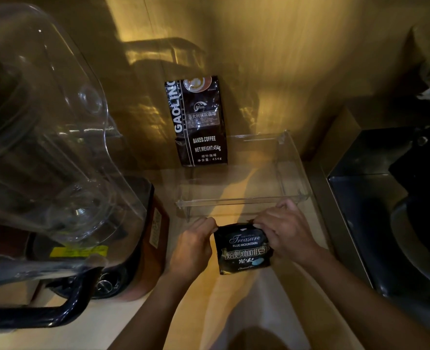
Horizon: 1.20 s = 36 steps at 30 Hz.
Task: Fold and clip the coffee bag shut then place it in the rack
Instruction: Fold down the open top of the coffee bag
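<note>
On the pale surface just in front of the clear rack lies the small dark coffee bag, label up, its top edge pointing toward the rack. Both hands are on that top edge: the left hand pinches the left corner, the right hand has its fingers closed over the right corner, apparently pressing a fold down. No clip can be made out. The bag looks like glossy film, likely slippery and soft, with a loose filling that would shift; it seems light. A hold along the folded top, where the film is doubled and stiffer, should serve best. A taller coffee bag stands at the rack's far left, against the wall. A blender fills the left side.
</note>
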### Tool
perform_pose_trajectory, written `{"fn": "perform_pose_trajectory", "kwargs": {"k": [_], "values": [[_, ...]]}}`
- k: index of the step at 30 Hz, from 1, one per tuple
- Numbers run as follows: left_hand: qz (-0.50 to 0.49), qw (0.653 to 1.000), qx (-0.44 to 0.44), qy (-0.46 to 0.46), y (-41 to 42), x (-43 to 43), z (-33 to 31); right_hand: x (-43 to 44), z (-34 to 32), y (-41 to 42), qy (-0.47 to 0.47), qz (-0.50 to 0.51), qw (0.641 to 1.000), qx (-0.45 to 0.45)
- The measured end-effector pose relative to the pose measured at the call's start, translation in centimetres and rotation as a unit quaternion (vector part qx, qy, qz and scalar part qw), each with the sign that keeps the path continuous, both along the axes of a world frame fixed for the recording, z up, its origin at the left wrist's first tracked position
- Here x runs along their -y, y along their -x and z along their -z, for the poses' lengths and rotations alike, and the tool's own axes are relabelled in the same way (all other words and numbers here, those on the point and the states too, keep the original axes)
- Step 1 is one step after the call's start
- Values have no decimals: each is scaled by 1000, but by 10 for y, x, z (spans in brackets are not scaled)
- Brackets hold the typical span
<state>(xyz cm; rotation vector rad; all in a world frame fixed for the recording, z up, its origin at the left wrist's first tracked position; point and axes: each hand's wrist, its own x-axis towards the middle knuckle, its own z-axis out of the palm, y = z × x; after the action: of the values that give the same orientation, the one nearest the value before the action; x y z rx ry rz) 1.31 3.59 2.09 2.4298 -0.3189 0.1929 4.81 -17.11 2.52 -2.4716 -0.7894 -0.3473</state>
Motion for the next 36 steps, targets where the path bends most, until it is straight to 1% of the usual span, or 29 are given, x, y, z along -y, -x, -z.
{"fn": "perform_pose_trajectory", "kwargs": {"k": [2,5,8,10,13,16,18,19,22,29,31,33,36], "values": [[2,1000,0,3,-1,0,0,4,4,0,-14,17,1000,5],[2,1000,-9,13,-2,-2,0,7,10,1,2,53,998,18],[0,1000,-20,16,-4,-3,-2,12,11,2,4,35,999,13],[-1,1000,-13,-27,-7,-3,-7,15,10,1,3,9,1000,-14],[10,993,33,-117,-12,0,-15,20,10,-4,-31,14,997,-64],[78,975,47,-201,-14,24,-24,19,9,-3,-28,-8,998,-57],[105,967,50,-227,-18,48,-28,17,7,-2,-23,-12,998,-61],[110,968,44,-221,-19,58,-29,17,6,-2,-20,-11,998,-66],[111,981,19,-156,-26,70,-29,21,6,0,-20,0,998,-65],[84,985,42,-143,-18,25,-16,14,7,3,-60,25,996,-68],[88,987,19,-132,-17,17,-15,13,7,2,-66,21,994,-79],[95,991,-9,-89,-17,10,-14,16,9,2,-75,21,993,-92],[82,995,-22,-46,-18,-2,-13,22,10,-1,-85,23,989,-120]]}}
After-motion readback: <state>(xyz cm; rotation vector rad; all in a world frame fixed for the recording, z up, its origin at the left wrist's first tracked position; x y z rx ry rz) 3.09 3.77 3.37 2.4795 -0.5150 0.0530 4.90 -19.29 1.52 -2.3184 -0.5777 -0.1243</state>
